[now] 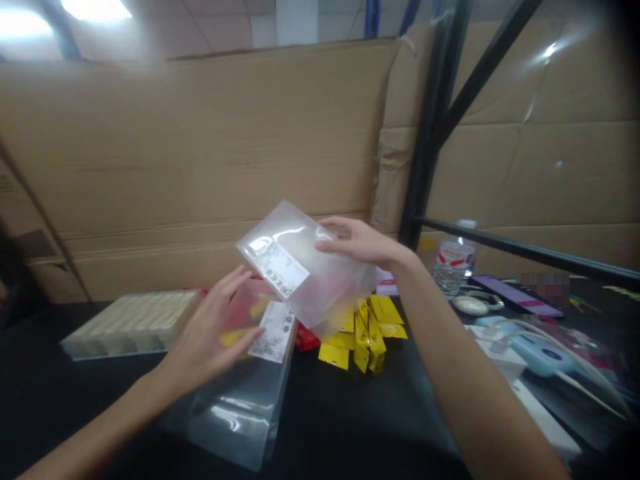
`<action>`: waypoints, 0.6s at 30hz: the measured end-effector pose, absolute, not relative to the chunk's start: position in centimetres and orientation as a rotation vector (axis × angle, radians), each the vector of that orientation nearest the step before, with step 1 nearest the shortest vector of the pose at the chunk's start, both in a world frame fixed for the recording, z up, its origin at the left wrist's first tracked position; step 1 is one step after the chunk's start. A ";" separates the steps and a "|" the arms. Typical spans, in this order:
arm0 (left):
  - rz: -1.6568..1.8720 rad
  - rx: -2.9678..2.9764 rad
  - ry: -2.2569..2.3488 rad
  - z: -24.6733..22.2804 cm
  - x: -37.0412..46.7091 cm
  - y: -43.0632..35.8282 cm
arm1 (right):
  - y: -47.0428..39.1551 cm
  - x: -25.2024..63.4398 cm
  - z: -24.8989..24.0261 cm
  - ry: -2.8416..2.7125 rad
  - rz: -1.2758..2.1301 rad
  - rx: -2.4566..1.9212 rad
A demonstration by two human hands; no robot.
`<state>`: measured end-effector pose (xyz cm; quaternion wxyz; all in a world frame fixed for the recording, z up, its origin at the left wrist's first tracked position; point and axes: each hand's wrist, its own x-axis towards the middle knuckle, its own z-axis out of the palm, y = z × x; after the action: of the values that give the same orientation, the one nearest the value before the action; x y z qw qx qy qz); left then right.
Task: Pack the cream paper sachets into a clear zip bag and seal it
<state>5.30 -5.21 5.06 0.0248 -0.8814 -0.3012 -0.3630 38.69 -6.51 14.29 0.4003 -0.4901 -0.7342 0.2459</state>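
Observation:
My right hand (350,241) grips the upper right edge of a frosted plastic bag (320,277) with a white printed label, held tilted above the table. Lower left, my left hand (215,327) has its fingers spread at a second clear bag (240,413), which also bears a white label (273,332). Whether the fingers pinch that bag is unclear. Red and yellow things show through its upper part. Several yellow packets (370,333) lie behind and right of the bags, with a red packet (306,338) beside them.
A clear tray of pale packets (133,323) sits at the left. On the right are a water bottle (454,260), a phone (517,295), a light blue device (545,353) with a cable, and white boxes. Cardboard (225,147) and a black metal frame (430,133) stand behind.

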 end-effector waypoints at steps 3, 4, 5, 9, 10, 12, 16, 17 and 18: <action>-1.114 -2.792 -1.368 5.3 4.0 -2.1 | -7.3 40.3 14.9 -1.746 0.587 -1.255; -1.043 -2.835 -1.476 5.2 3.5 -1.2 | -7.7 40.8 15.1 -1.707 0.589 -1.263; -0.948 -2.882 -1.605 5.1 3.2 -0.5 | -8.1 41.2 15.3 -1.671 0.597 -1.265; -0.597 -3.122 -1.976 4.4 2.8 0.4 | -9.7 42.2 16.0 -1.572 0.615 -1.247; -0.625 -3.156 -1.988 4.3 3.0 0.1 | -10.0 42.3 16.2 -1.556 0.610 -1.253; -0.853 -3.116 -1.987 4.5 3.6 -0.6 | -10.4 42.4 16.4 -1.530 0.602 -1.270; -1.335 -2.862 -2.099 6.2 3.5 -1.7 | -10.4 43.0 16.5 -1.501 0.580 -1.276; -1.411 -2.794 -2.123 6.8 3.0 -1.6 | -10.3 43.2 16.5 -1.492 0.576 -1.276; -1.464 -2.696 -2.151 7.4 2.2 -1.4 | -10.2 43.4 16.5 -1.486 0.572 -1.278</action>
<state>2.16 -1.36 7.37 -0.2980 -0.6870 -0.5479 -0.3729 43.36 -10.24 16.51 0.5228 -0.5336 -0.6204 0.2388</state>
